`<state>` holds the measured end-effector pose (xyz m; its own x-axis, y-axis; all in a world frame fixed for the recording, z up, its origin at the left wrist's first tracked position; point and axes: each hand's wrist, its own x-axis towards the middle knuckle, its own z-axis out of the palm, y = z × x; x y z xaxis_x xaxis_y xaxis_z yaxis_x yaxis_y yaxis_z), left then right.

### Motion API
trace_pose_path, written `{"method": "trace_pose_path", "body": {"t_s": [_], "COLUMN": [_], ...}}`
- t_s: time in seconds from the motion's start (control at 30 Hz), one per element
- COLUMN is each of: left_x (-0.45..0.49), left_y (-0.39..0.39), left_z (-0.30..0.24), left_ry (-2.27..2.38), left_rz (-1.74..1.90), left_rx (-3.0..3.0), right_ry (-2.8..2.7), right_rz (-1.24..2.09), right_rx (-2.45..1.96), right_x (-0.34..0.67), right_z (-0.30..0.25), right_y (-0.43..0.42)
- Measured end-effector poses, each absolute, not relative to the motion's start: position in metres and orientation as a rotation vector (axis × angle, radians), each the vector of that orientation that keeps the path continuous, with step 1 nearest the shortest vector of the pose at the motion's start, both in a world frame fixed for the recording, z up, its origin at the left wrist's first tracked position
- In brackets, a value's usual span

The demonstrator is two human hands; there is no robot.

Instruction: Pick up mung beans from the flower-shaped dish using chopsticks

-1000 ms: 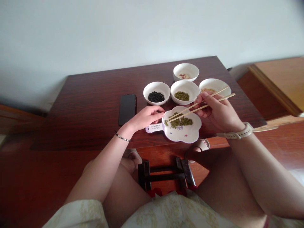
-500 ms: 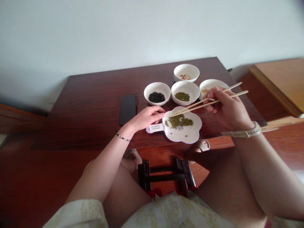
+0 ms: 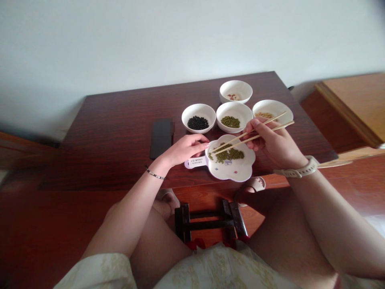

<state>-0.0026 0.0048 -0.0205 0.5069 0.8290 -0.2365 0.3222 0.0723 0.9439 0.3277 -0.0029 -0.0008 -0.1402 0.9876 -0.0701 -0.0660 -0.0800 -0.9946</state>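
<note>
The right hand (image 3: 275,142) was closed around a pair of wooden chopsticks (image 3: 251,135), gripping them near their upper ends, which stuck out to the right past the knuckles. The sticks slanted down and to the left from the hand, and their tips rested among the green beans (image 3: 227,154) heaped on the flower-shaped white plate (image 3: 233,170). That plate sat at the near edge of the dark wooden table (image 3: 120,120), just left of and below the right hand. A pale watch (image 3: 296,170) circled the right wrist.

The left hand (image 3: 185,149) lay on the table at the plate's left rim, fingers curled together and touching the plate's small labelled handle (image 3: 196,161), with nothing clamped inside it. A thin bracelet (image 3: 155,174) ringed that wrist.

Beyond the plate stood four white bowls: one with black beans (image 3: 198,117), one with green beans (image 3: 234,116), one with pale yellowish grains (image 3: 272,111) just beyond the right hand, and the farthest (image 3: 235,91) with a few pale and reddish pieces. A dark phone (image 3: 161,138) lay flat to the left of the bowls, near the left hand.
</note>
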Motion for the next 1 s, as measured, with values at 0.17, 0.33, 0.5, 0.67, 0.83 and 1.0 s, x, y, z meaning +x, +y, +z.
{"method": "trace_pose_path", "body": {"t_s": [0.17,0.33,0.5,0.67,0.83,1.0], "left_x": [-0.002,-0.002,-0.002,-0.001,-0.003,-0.006], "left_y": [0.005,0.005,0.005,0.005,0.005,0.005], "left_z": [-0.022,-0.023,-0.024,-0.023,-0.026,-0.031], "left_ry": [1.036,1.037,1.025,1.043,1.046,1.056], "left_rz": [0.525,0.527,0.531,0.527,0.533,0.555], "left_rx": [1.511,1.496,1.496,1.511,1.539,1.542], "right_ry": [-1.232,-1.224,-1.238,-1.232,-1.155,-1.049], "right_rz": [1.414,1.407,1.408,1.405,1.417,1.332], "right_rx": [-1.128,-1.141,-1.141,-1.128,-1.087,-1.039], "right_x": [0.329,0.327,0.327,0.328,0.331,0.341], "right_z": [-0.002,0.000,0.000,-0.001,-0.003,-0.004], "right_y": [-0.002,-0.003,-0.004,-0.003,0.000,0.007]}}
